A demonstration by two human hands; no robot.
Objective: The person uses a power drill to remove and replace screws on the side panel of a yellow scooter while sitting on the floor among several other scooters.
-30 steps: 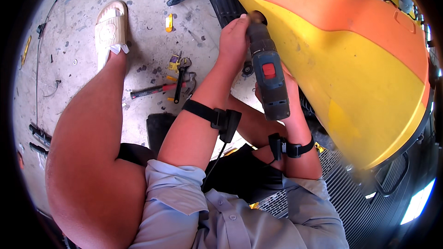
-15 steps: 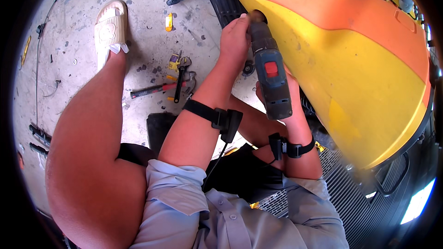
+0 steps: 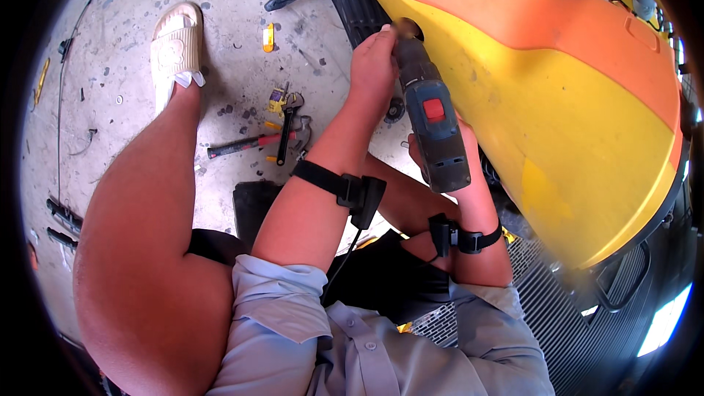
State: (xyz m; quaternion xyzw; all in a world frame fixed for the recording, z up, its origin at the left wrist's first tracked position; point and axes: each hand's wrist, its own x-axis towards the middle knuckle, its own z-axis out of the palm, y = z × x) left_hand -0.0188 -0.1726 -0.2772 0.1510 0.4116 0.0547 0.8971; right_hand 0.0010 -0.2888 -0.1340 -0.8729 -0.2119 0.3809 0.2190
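Note:
A dark blue and black cordless drill (image 3: 435, 121) with a red patch on top points away from me, its nose against the side of a yellow and orange body panel (image 3: 543, 125). My right hand (image 3: 467, 148) is closed round the drill's grip, mostly hidden under the tool. Beside the drill's nose, my left hand (image 3: 372, 62) is closed, with its fingertips near the dark round opening (image 3: 411, 27) in the panel. What those fingers hold is hidden behind the hand and the drill.
On the concrete floor lie a claw hammer (image 3: 242, 146), an adjustable wrench (image 3: 287, 132) and a yellow piece (image 3: 268, 37). A black footrest-like part (image 3: 359, 11) juts out beside the panel. Ribbed black flooring (image 3: 565, 330) lies at lower right.
The drill's rear end has swung slightly to the right, along with my right hand. My left hand stays nearly in place by the drill's nose.

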